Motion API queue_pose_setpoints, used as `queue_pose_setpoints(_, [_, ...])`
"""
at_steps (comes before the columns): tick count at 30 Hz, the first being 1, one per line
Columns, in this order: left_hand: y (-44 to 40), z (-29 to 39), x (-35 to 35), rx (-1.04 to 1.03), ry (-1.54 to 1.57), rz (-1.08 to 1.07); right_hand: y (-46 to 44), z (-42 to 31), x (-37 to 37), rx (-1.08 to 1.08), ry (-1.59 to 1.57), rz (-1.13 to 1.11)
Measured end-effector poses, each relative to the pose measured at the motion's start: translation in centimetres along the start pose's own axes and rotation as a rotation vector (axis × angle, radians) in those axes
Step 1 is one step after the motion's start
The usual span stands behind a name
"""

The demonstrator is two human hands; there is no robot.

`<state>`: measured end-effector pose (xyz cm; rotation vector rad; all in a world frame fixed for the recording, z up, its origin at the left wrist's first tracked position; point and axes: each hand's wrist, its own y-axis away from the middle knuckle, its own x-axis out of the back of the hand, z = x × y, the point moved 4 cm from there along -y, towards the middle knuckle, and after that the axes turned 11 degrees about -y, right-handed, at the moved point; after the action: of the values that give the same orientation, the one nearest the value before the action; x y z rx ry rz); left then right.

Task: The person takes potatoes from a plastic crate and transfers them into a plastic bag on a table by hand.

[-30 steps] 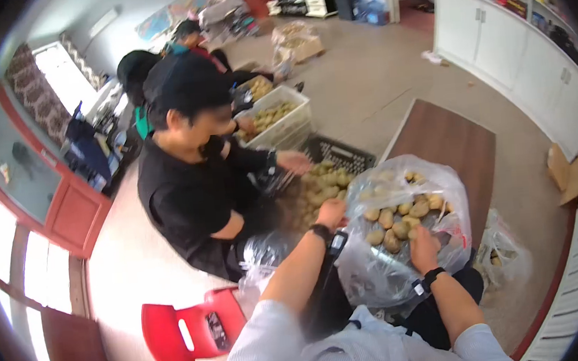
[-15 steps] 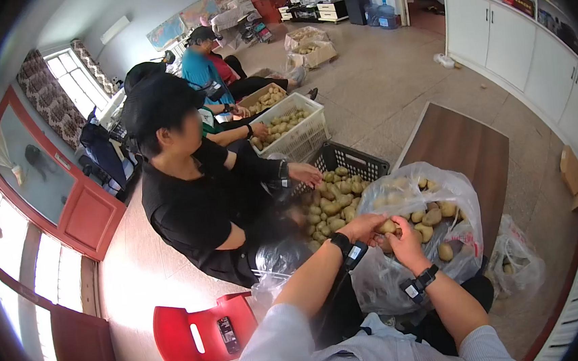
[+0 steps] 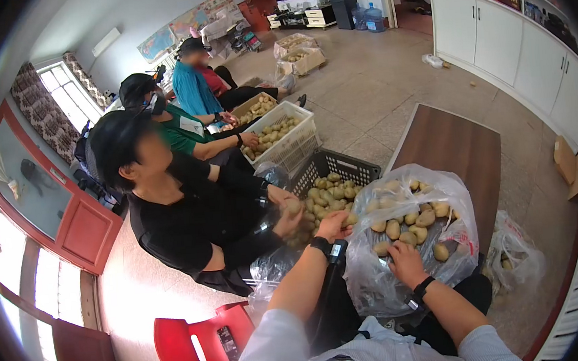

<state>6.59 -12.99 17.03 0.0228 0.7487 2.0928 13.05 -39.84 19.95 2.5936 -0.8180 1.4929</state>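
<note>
My left hand is closed around a potato at the near right edge of the black crate, which holds many potatoes. Inside the clear plastic bag, my right hand is open, with its fingertips beside a loose potato. More potatoes lie in the bag around and beyond that hand. The bag's mouth is spread wide and its plastic partly veils some potatoes.
A co-worker in black handles a potato at the crate's left. Beyond are a white crate and other seated people. A brown board lies behind the bag. A red chair stands left; another plastic bag sits right.
My left hand has moved left from the bag to the crate with the potato. My right hand has let go of it and moved lower in the bag. The co-worker's hands have come together.
</note>
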Motion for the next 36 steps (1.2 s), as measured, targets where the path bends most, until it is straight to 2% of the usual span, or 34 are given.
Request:
queue_pose_setpoints(2, [-0.5, -0.4, 1.5, -0.014, 0.01, 0.075, 0.1, 0.3, -0.4, -0.003, 0.023, -0.011])
queue_pose_setpoints(5, [-3.0, -1.5, 4.4, -0.157, -0.276, 0.141, 0.0, 1.0, -1.0, 0.036, 0.07, 0.018])
queue_pose_setpoints(8, [-3.9, -2.2, 6.0, -0.166, -0.151, 0.279, -0.4, 1.0, -1.2, 0.06, 0.16, 0.01])
queue_pose_setpoints(10, [-3.0, -1.9, 6.3, -0.058, 0.033, 0.275, -0.6, 1.0, -1.2, 0.062, 0.231, 0.021])
queue_pose_setpoints(11, [-2.7, -1.4, 6.4, -0.058, 0.03, 0.272, -0.6, 1.0, -1.2, 0.059, 0.232, 0.024])
queue_pose_setpoints(16, [-2.8, -0.7, 8.4, -0.567, -1.966, 0.486, -0.6, 0.4, -0.9, 0.069, 0.329, 0.051])
queue_pose_setpoints(18, [-4.3, -2.0, 11.0, -0.615, -1.369, 0.497, -0.1, 0.1, -0.7, 0.062, 0.347, 0.028])
queue_pose_setpoints(21, [-3.4, -1.3, 10.7, -0.621, -1.479, 0.536, 0.2, 0.6, -1.0, 0.061, 0.346, 0.021])
queue_pose_setpoints(24, [-0.5, 0.1, 8.1, -0.639, -1.963, 0.56, 1.1, 1.3, -0.8, 0.079, 0.288, 0.032])
queue_pose_setpoints(28, [0.4, 1.6, 6.9, -0.561, -2.0, 0.587, 2.0, 2.2, -0.6, 0.038, 0.244, -0.008])
queue_pose_setpoints(29, [1.2, 2.6, 6.7, -0.568, -1.844, 0.369, 2.2, 2.4, -0.6, 0.027, 0.221, -0.013])
queue_pose_setpoints(31, [0.4, 2.1, 5.8, -0.575, -1.681, 0.165, 2.4, 2.2, 0.0, 0.031, 0.207, 0.001])
queue_pose_setpoints(32, [-1.1, 0.3, 5.4, -0.357, -0.853, 0.291, 2.4, 2.1, 0.2, 0.035, 0.189, 0.011])
queue_pose_setpoints(34, [-1.6, -1.1, 3.8, -0.127, -0.025, 0.365, 2.5, 2.6, -0.3, 0.017, 0.199, 0.008])
queue_pose_setpoints(36, [-0.5, 0.1, 1.7, -0.081, -0.12, 0.442, 2.7, 3.2, -0.5, -0.005, 0.211, 0.004])
